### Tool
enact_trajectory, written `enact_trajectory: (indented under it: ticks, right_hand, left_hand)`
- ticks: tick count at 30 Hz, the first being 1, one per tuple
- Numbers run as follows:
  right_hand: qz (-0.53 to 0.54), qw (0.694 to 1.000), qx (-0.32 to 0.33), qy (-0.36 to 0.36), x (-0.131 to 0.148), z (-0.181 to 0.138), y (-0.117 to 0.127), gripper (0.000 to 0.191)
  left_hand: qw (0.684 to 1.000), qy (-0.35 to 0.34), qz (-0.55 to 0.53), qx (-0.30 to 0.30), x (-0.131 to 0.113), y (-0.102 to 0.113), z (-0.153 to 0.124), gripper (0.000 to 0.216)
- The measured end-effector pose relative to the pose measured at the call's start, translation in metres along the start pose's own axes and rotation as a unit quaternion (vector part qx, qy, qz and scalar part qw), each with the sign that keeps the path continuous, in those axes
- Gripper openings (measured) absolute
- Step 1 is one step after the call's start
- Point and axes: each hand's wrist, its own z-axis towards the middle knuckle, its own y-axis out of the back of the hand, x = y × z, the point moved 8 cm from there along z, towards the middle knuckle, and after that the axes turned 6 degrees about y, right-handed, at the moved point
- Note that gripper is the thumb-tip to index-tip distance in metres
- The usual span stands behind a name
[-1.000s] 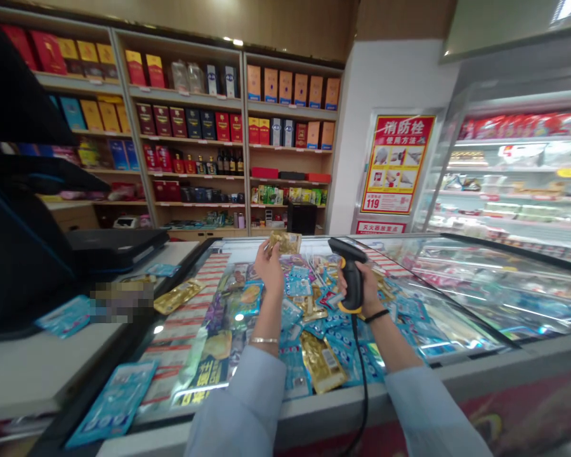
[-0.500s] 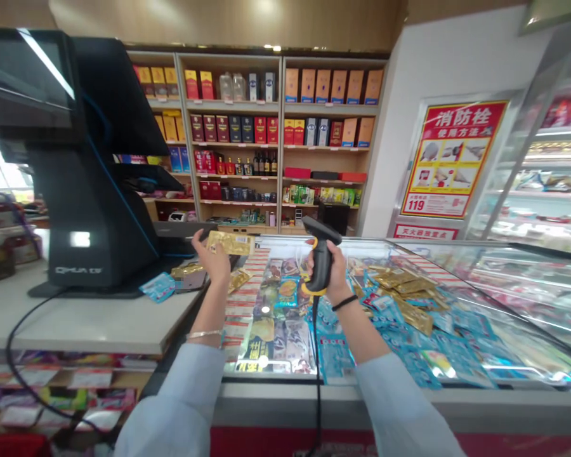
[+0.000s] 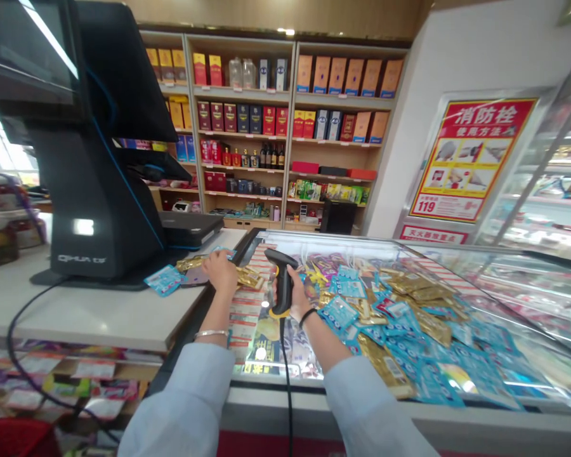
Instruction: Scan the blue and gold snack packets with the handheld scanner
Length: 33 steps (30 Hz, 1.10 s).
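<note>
My right hand (image 3: 295, 293) grips a black barcode scanner (image 3: 284, 279) with yellow trim, held upright over the glass-topped case. Its black cable hangs down towards me. At the counter's right edge, my left hand (image 3: 220, 271) is closed, fingers bent, with a blue packet (image 3: 229, 253) showing in part at the fingertips. Gold packets lie on both sides of that hand, one gold packet (image 3: 250, 277) to its right. A flat dark phone-like thing (image 3: 193, 277) lies beside it, partly covered. Farther left on the counter lies another blue packet (image 3: 164, 280).
Many blue and gold packets (image 3: 423, 324) are heaped on the right of the glass case (image 3: 304, 387). A black checkout terminal (image 3: 99, 209) stands on the white counter (image 3: 109, 317), its cable looping down the front. Shelves of boxes (image 3: 252, 117) line the back wall.
The gold packet is gone from my left hand, which has lowered to the packets at the counter edge. My right hand has moved left and down with the scanner. The view has shifted.
</note>
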Motion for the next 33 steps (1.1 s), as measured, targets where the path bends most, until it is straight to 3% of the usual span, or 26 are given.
enact_trajectory:
  ticks: [3,10,20,26,30,33]
  right_hand:
    - [0.015,1.000,-0.010,-0.018,-0.008,0.001,0.003,0.054]
    - [0.058,0.997,-0.024,-0.046,-0.014,0.001,0.007,0.053]
    - [0.038,0.999,-0.013,-0.029,0.004,-0.002,0.006,0.045]
    - [0.058,0.995,0.020,0.081,0.071,-0.011,0.001,0.047]
    - [0.022,0.983,0.030,0.181,0.140,-0.032,0.016,0.046]
    - [-0.034,0.976,0.013,0.213,0.185,-0.051,0.047,0.045]
  left_hand:
    - [1.000,0.002,0.003,-0.023,0.001,0.008,0.000,0.032]
    - [1.000,-0.003,-0.015,-0.013,-0.005,0.016,0.000,0.032]
    - [0.996,-0.040,-0.077,-0.030,-0.009,0.023,0.009,0.031]
    - [0.973,-0.110,-0.171,-0.112,-0.048,0.055,-0.007,0.021]
    - [0.954,-0.154,-0.242,-0.087,-0.103,0.064,-0.037,0.017]
    - [0.938,-0.210,-0.276,-0.024,-0.156,0.051,-0.075,0.018]
